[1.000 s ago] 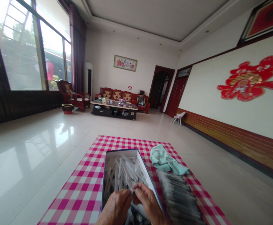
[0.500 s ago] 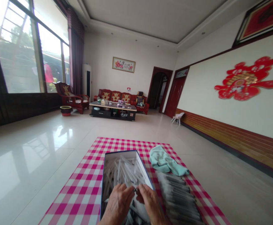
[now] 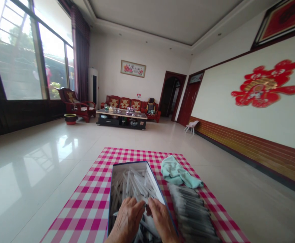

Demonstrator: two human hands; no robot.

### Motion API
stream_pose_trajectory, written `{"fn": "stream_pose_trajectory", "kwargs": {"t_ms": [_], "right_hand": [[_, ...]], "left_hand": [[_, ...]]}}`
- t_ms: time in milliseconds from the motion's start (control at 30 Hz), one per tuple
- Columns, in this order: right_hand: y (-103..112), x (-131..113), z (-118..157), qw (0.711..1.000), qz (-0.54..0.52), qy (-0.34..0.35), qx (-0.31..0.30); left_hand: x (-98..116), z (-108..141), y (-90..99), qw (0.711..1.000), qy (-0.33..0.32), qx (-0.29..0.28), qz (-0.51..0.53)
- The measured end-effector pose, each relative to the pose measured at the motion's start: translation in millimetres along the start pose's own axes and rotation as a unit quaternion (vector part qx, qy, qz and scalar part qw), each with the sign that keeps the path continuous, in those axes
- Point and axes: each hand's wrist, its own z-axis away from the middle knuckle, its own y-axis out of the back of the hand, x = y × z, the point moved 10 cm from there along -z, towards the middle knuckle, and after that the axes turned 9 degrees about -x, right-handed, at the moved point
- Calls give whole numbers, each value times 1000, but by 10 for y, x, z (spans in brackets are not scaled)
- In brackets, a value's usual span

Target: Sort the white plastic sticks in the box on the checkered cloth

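My left hand and my right hand meet over the near part of an open box with a blue edge. Fingers of both are pinched round a small dark piece, too small to make out. Translucent white tubes fill the far part of the box, and dark pieces lie among others below my hands. To the right of the box lies a row of clear and black pen-like sticks, blurred. A mint-green cloth is crumpled just beyond them.
A pink-and-white checked tablecloth lies under everything. Farther off stand a low table, a red wooden sofa, an armchair, a plant pot and a small pale chair.
The view has shifted very slightly. My fingertips have turned a little around the small dark piece, while the box, sticks and cloth stay where they were.
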Motion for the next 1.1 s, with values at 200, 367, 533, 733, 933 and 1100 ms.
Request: {"fn": "stream_pose_trajectory", "kwargs": {"t_ms": [200, 367, 533, 733, 933, 1100], "right_hand": [[-36, -4, 16, 999, -32, 14, -21], [3, 8, 9, 999, 36, -12, 0], [-3, 7, 17, 1000, 20, -20, -5], [-20, 21, 21, 999, 28, -13, -11], [-2, 62, 4, 996, 76, -36, 5], [-8, 18, 20, 998, 53, -33, -4]], "left_hand": [[11, 6, 1, 1000, -2, 3, -4], [23, -2, -18, 1000, -4, -5, -7], [37, -1, -25, 1000, -7, -10, -10], [57, 0, -46, 999, -14, -19, -21], [101, 16, -17, 999, -29, -10, -36], [88, 14, -18, 999, -23, -15, -28]]}}
